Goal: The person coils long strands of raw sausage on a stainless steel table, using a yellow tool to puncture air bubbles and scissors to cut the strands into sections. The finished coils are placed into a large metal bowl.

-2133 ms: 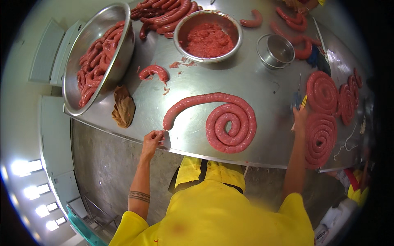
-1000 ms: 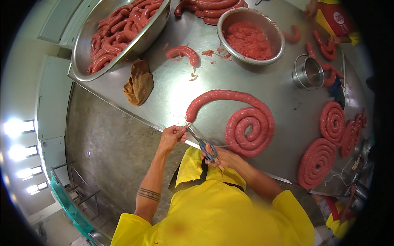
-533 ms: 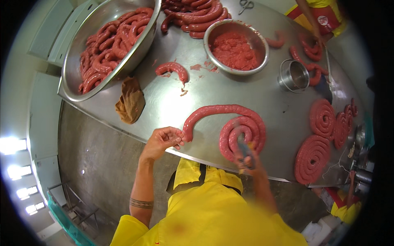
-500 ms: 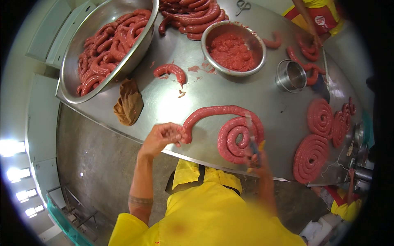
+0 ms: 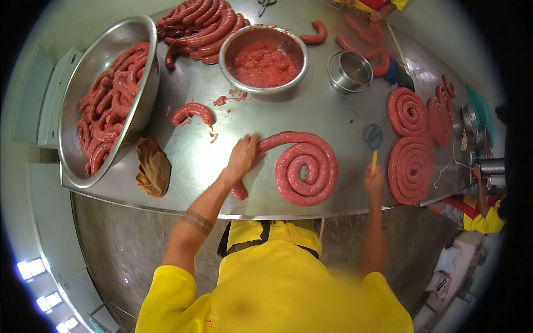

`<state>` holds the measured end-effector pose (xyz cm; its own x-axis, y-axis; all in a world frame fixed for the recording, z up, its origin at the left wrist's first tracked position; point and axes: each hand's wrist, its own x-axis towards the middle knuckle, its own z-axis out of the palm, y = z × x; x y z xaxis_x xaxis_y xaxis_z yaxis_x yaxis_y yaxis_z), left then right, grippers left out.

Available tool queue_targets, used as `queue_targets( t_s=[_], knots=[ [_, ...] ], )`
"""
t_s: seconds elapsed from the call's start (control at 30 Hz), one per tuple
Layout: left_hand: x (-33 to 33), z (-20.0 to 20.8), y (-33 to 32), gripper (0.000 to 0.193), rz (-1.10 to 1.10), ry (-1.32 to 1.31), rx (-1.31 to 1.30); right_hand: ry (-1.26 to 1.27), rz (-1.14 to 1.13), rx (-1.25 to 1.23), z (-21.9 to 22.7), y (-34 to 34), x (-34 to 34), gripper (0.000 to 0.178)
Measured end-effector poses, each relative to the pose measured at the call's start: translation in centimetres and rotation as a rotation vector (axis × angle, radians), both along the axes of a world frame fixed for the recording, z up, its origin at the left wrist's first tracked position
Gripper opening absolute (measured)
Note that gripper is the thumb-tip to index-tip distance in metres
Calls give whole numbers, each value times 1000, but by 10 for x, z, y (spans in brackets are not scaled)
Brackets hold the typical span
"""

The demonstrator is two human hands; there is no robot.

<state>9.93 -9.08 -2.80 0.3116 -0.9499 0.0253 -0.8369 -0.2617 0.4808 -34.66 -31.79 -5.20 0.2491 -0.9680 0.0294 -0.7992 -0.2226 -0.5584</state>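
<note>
My left hand (image 5: 244, 155) is on the outer tail of a long red sausage (image 5: 327, 155), fingers curled over it. To the right of my hand the sausage winds into a flat spiral on the metal table. Its short loose end (image 5: 239, 190) bends toward the near edge. My right hand (image 5: 373, 178) is closed in a fist near the table edge, right of the spiral. From it sticks a slim yellow stick-like thing (image 5: 375, 159). A blue-grey looped thing (image 5: 372, 136) sits just beyond its tip; I cannot tell whether they are joined.
A steel tub (image 5: 145, 100) of sausages stands left, with a brown cloth (image 5: 153, 167) and a short sausage (image 5: 193, 112) nearby. A bowl (image 5: 304, 58) of minced meat and a small metal pot (image 5: 353, 72) are farther back. Finished spirals (image 5: 411, 169) lie right. Other people work around the table.
My left hand has moved from the sausage's end onto its tail, which now lies under it. My right hand has moved right, away from the spiral. The head view has shifted.
</note>
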Motion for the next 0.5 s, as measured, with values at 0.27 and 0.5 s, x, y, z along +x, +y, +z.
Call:
queue_targets(
  t_s=[0.27,0.5],
  knots=[
    [-104,18,59,42,802,852,146,-149,-260,65,-6,169,146,50],
    [-122,-11,33,50,870,775,123,-254,205,-16,30,42,216,54]
  ],
)
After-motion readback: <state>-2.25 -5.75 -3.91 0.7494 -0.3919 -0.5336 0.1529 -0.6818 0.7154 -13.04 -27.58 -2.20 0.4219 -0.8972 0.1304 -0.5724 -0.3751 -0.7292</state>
